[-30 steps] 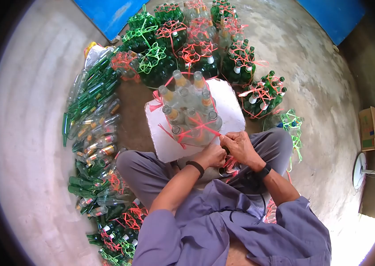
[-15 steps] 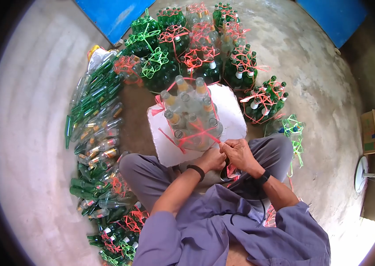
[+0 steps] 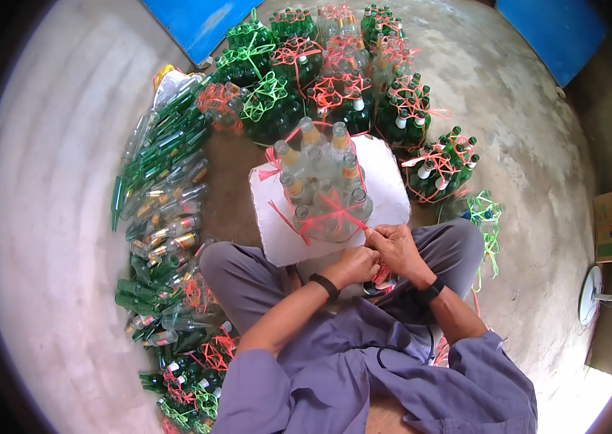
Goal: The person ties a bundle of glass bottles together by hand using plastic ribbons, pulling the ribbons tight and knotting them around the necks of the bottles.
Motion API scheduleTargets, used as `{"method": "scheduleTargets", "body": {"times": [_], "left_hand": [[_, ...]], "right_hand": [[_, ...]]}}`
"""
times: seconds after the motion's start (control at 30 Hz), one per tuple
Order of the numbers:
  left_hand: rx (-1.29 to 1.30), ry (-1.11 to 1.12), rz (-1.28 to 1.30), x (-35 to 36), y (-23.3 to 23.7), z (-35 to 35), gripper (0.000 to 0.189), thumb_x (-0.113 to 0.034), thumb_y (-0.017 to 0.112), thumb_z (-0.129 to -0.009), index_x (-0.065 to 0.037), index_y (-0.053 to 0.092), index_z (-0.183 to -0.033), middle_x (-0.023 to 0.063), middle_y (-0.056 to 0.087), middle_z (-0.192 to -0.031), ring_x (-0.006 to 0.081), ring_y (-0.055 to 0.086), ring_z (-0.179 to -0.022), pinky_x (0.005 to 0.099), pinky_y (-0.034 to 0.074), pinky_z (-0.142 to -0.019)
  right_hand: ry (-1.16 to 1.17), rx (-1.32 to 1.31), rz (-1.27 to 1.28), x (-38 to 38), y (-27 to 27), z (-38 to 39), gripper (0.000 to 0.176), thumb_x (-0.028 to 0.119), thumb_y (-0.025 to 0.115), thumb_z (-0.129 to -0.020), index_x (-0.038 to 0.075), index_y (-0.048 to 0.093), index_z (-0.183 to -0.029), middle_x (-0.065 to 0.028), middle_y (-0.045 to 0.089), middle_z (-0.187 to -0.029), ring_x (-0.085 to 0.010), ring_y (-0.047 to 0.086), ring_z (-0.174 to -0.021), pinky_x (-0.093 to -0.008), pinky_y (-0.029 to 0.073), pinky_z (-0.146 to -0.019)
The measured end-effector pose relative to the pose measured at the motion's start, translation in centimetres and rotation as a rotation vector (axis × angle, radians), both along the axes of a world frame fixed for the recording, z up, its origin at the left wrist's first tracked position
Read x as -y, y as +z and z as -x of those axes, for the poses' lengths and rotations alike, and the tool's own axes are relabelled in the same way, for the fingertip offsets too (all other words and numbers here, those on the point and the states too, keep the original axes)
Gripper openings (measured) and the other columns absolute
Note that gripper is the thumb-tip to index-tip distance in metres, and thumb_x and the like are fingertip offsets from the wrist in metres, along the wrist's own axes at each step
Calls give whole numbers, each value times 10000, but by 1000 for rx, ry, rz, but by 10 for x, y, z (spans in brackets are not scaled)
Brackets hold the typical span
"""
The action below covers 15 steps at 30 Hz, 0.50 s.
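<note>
Several clear glass bottles [image 3: 313,165] stand upright in a cluster before me on a white board [image 3: 385,189]. Pink-red plastic string [image 3: 338,214] runs round the cluster and crosses between the near bottle necks. At the near right side of the cluster, my right hand [image 3: 398,251] pinches this string between thumb and fingers. My left hand [image 3: 355,266] is closed just beside and below it, with its fingertips hidden against the right hand; what it grips cannot be made out. Below both hands, a bunched bit of red material [image 3: 383,274] shows in part.
Green bottle bundles [image 3: 440,165] tied with red or green string stand beyond the board and to the right. Loose bottles [image 3: 168,202] lie piled along the left. A cardboard box [image 3: 608,228] and a white fan [image 3: 590,295] are at the far right.
The whole view has shifted slightly to the right. My left hand has dropped a little and turned beside the right hand. The right hand keeps its pinch on the string.
</note>
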<state>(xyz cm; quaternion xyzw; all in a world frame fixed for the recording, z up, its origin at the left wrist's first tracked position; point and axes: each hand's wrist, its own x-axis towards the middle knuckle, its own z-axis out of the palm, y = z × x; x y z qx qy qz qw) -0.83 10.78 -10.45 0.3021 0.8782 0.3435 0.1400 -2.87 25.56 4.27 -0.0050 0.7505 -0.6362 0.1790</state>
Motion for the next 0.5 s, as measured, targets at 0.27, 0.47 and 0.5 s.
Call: {"method": "scheduleTargets", "body": {"times": [0.27, 0.47, 0.5], "left_hand": [[64, 65, 77, 36, 98, -22, 157, -170, 640, -845, -37, 697, -904, 196, 681, -859, 380, 658, -816, 487, 507, -701], [-457, 187, -179, 42, 195, -26, 188, -103, 707, -790, -47, 691, -969, 124, 694, -946, 341, 668, -918, 465, 523, -797], [-458, 184, -182, 45, 210, -23, 188, -103, 707, -790, -47, 691, -969, 124, 694, -946, 341, 668, -918, 465, 523, -797]], "right_hand": [[50, -29, -68, -2, -1, 0, 371, 234, 607, -997, -43, 684, -762, 16, 572, -615, -48, 480, -609, -273, 403, -533], [32, -124, -57, -3, -10, -1, 370, 249, 598, -968, -63, 672, -783, -15, 500, -547, -58, 455, -530, -281, 384, -473], [24, -128, -46, -3, -10, -2, 377, 258, 602, -973, -61, 674, -785, -15, 503, -547, -60, 459, -520, -282, 384, -468]]}}
